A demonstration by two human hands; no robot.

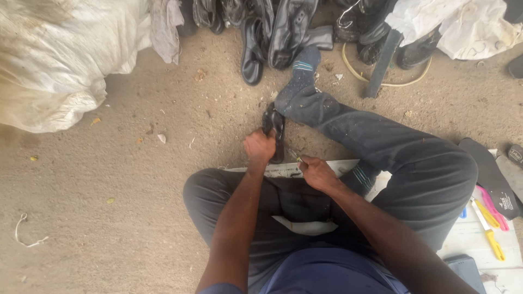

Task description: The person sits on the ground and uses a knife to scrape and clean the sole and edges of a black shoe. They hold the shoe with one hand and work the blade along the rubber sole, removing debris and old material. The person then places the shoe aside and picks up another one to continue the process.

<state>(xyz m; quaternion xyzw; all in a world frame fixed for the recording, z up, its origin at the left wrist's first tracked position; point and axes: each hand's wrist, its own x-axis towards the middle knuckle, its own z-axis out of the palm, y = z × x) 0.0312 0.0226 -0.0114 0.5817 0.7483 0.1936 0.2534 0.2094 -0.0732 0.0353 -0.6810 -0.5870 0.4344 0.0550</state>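
Note:
I sit on the ground with a black shoe (274, 122) standing on edge in front of my knees. My left hand (259, 147) grips the shoe from the near side and holds it against the sandy floor. Just to its right, my right hand (317, 172) is closed around a small thin tool (295, 156) whose tip points toward the shoe's lower edge. My right leg (348, 122), in dark trousers and a blue sock, stretches out past the shoe.
A pile of black boots (272, 32) lies at the back, with a large white sack (60, 60) on the left and white cloth (463, 22) on the right. Black insoles (490, 174) and yellow and pink cutters (487, 218) rest on a white board (468, 239) at my right.

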